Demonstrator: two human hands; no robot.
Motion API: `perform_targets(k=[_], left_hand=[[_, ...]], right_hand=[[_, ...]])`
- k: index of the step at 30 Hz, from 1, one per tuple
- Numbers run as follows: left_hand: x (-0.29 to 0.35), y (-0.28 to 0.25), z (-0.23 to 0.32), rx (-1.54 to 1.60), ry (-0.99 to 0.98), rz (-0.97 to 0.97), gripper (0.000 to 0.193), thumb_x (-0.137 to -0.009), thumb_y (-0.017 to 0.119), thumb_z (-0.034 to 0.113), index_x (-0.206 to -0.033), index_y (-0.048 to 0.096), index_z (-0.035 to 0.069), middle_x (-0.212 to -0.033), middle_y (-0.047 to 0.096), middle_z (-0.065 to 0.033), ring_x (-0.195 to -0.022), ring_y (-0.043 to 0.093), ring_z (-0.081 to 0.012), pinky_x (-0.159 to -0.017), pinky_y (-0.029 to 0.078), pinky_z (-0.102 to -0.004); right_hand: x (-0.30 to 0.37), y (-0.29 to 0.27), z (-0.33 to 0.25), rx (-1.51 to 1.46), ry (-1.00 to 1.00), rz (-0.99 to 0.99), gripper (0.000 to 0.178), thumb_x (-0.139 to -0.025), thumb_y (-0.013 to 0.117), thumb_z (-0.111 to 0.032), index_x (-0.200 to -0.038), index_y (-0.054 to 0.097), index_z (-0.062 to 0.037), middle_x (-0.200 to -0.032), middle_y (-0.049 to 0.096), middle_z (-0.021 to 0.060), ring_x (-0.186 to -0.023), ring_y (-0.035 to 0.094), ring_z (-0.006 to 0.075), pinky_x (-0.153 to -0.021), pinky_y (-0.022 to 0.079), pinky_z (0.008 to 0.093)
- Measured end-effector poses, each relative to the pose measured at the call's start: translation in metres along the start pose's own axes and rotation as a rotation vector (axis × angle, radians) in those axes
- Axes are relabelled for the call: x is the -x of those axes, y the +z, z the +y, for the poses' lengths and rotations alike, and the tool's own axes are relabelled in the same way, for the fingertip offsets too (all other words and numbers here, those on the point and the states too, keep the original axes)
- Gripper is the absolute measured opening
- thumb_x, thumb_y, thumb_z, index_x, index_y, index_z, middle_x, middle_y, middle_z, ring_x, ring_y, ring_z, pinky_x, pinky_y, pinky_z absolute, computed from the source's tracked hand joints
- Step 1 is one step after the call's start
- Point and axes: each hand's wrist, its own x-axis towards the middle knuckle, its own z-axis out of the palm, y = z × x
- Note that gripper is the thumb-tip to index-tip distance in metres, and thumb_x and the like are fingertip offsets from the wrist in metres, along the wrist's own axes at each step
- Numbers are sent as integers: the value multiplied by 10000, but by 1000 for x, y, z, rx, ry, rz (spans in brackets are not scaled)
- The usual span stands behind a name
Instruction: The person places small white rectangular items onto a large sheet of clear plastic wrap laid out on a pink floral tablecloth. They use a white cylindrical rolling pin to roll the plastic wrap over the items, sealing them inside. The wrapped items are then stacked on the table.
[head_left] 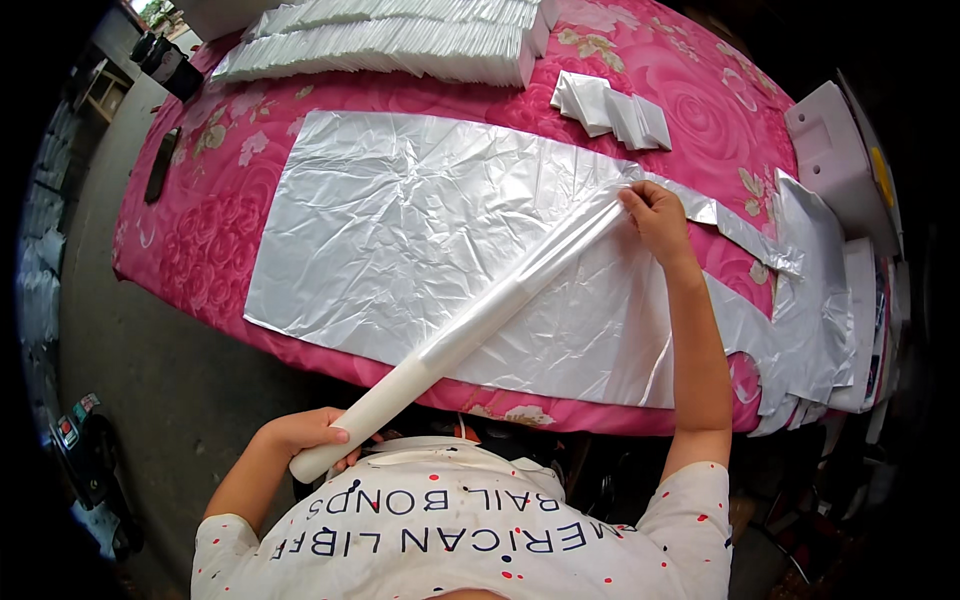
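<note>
A long white roll of plastic film (pixel 470 315) slants from my waist up across the table. Around its near end, my left hand (pixel 315 435) is wrapped. At the far end my right hand (pixel 655 215) pinches the thin, shiny film between thumb and fingers. Beneath the roll lies a large, crinkled silvery-white plastic sheet (pixel 370 220), spread flat. More of the same film (pixel 740 225) trails from near my right hand toward the table's right side.
Pink flowered cloth (pixel 210 230) covers the table. Long rows of folded white plastic packets (pixel 400 50) stand at the back, with several loose packets (pixel 610 108) nearer. At left lie a dark phone-like object (pixel 162 165) and a black cylinder (pixel 165 65). White boxes (pixel 840 160) stand right.
</note>
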Motion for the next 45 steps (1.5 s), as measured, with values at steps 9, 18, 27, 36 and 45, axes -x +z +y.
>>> perform_targets(k=[9, 18, 27, 36, 45], left_hand=[[36, -41, 26, -403, -157, -40, 516, -739, 743, 220, -1143, 537, -27, -972, 644, -90, -916, 618, -164, -822, 475, -282], [-49, 75, 168, -1697, 527, 384, 448, -667, 740, 263, -1039, 613, 50, -947, 635, -106, -860, 599, -274, -788, 478, -365], [-101, 65, 108, -2043, 1081, 147, 700, -813, 513, 480, -1244, 423, -64, -1316, 411, -194, -1260, 359, -305, -1055, 279, -402], [-118, 82, 59, -2056, 921, 405, 830, -823, 419, 582, -1329, 327, -70, -1424, 275, -221, -1342, 241, -312, -1095, 155, -445], [-127, 98, 43, -2020, 930, 464, 806, -826, 476, 537, -1351, 304, -49, -1442, 235, -225, -1363, 186, -327, -1093, 147, -454]], right_hand=[[-13, -73, 44, 136, -6, 207, 178, -866, 592, -169, -859, 631, 5, -621, 544, -23, -538, 453, 47, -499, 372, 213], [-14, 31, -13, 4, -97, -122, 157, -861, 596, -144, -864, 616, 12, -659, 539, -17, -586, 462, 55, -546, 392, 218], [-36, 35, -27, 95, 82, -339, 214, -869, 607, -183, -991, 596, -7, -788, 561, -9, -644, 491, 46, -579, 408, 199], [97, 70, -69, 496, -517, -235, 541, -784, 663, -277, -1240, 487, -45, -1187, 516, 192, -1093, 489, 337, -936, 385, 413], [102, 23, -22, 729, -420, 79, 545, -732, 650, -60, -1255, 501, -96, -1050, 579, 112, -943, 537, 302, -817, 427, 391]])
